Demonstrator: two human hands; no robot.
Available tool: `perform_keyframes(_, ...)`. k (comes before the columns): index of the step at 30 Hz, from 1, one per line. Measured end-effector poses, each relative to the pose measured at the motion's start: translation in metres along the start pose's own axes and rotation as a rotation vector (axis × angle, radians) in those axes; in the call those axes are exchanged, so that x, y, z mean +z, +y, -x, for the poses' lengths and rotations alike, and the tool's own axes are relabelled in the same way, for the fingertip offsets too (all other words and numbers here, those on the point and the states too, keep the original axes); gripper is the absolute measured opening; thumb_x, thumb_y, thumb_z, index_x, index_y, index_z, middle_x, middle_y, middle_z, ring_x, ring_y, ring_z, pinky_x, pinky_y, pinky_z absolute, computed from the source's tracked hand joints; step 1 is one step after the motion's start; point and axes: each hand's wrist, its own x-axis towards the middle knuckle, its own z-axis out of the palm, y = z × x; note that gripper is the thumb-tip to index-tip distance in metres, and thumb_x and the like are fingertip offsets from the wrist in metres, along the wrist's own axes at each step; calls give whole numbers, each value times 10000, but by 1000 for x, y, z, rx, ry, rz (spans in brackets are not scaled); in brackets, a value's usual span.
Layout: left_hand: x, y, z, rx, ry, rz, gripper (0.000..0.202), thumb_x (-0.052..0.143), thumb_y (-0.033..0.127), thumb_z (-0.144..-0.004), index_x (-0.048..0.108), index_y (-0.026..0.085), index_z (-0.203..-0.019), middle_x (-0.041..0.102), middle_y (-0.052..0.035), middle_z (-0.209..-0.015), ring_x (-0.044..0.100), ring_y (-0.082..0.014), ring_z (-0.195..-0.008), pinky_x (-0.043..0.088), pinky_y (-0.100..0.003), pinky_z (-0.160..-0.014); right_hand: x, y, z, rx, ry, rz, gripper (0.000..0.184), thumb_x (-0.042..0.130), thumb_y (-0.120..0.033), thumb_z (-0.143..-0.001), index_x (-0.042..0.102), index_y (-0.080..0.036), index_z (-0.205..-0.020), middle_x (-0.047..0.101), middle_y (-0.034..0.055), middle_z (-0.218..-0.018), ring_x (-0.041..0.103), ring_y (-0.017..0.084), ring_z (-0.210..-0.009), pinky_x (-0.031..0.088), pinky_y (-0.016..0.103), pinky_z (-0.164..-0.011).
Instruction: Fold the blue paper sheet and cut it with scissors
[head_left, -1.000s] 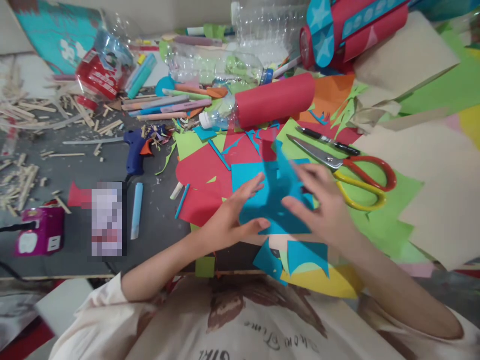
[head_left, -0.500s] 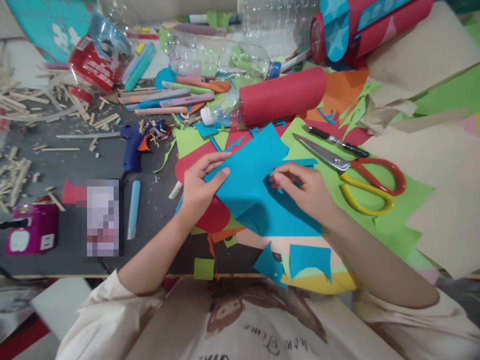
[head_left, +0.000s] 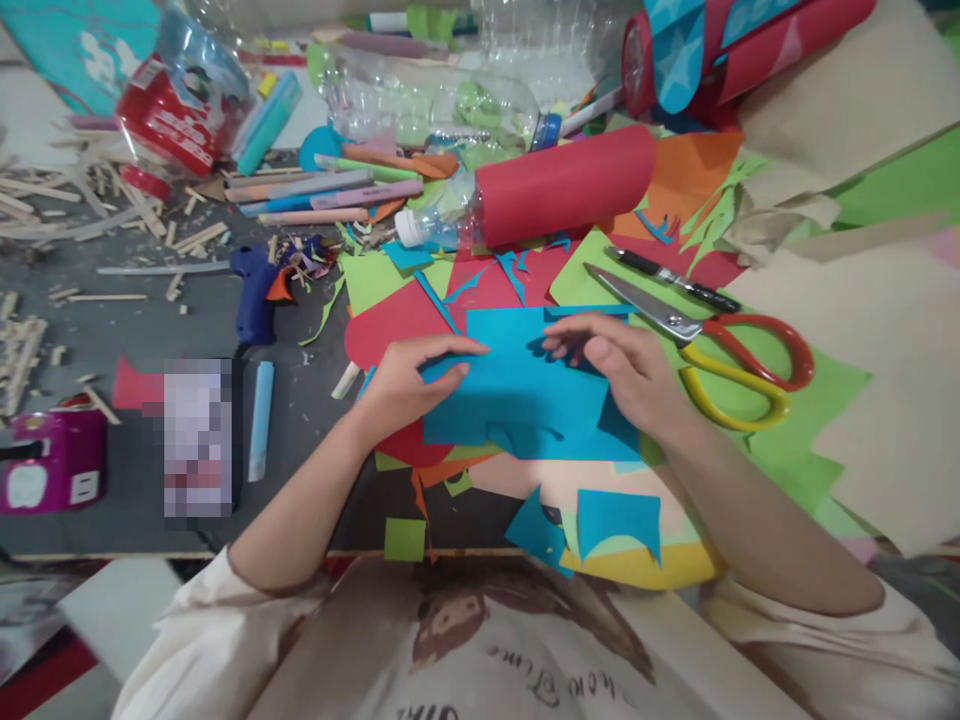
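A piece of blue paper (head_left: 517,385) lies in front of me on top of other coloured paper, overlapping more blue paper at its lower right. My left hand (head_left: 412,385) rests at its left edge, thumb and forefinger stretched apart over the surface. My right hand (head_left: 615,365) is over the right part, fingers loosely curved and apart from the thumb, with nothing visible between them. To the right of that hand lie scissors (head_left: 679,325) with one red and one yellow handle. A black pen (head_left: 671,280) lies just beyond them on green paper (head_left: 795,400).
A bottle wrapped in red paper (head_left: 566,188) lies behind the blue paper. Farther left are markers (head_left: 330,195), a blue glue gun (head_left: 257,295) and scattered wooden sticks (head_left: 45,195). Blue offcuts (head_left: 619,520) lie near the front edge. A light blue marker (head_left: 260,420) is at left.
The blue paper has turned from a slant to lie squarer in front of me and lower. My right hand's fingers have spread from a pinch, and my left hand's fingers have straightened over the sheet.
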Motion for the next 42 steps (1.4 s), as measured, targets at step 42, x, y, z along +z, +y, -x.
perform_keyframes(42,50,17,69,350,-125,-780,445,483,308,-875,488,72,-1252,566,-175,-1290,556,-273,-1175,491,-409,-966,30,0,35,-457,-190,924,411,423,-120,-894,501,-129,-1297,587,134,-1289,496,244,-1219,407,436,-1005)
